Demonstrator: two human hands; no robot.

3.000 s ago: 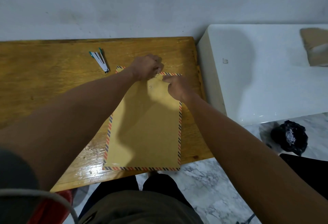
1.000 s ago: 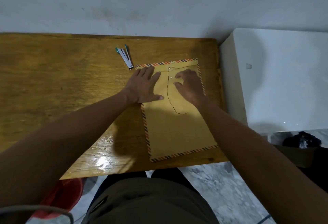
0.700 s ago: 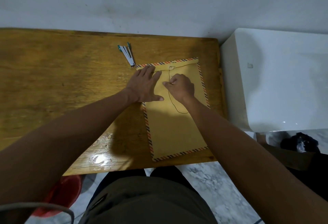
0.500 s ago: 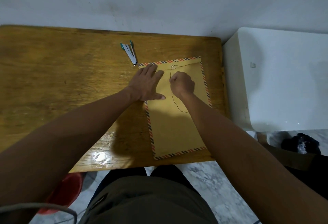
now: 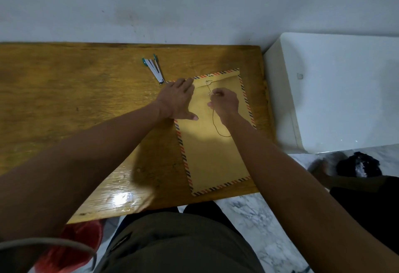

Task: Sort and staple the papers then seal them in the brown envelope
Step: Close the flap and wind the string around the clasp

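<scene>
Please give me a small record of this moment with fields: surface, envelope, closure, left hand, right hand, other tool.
surface: wooden table
envelope: brown envelope lying flat, striped border, flap folded down
closure: thin string running from the two buttons near the flap, loose end trailing
left hand: left hand flat, pressing the envelope's top left corner
right hand: right hand pinching the string by the lower button
other tool: stapler lying beyond the envelope, untouched

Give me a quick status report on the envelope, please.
Left hand flat, pinning brown envelope on table. Right hand pinching closure string at flap buttons. Stapler apart, nothing obstructing.
</scene>
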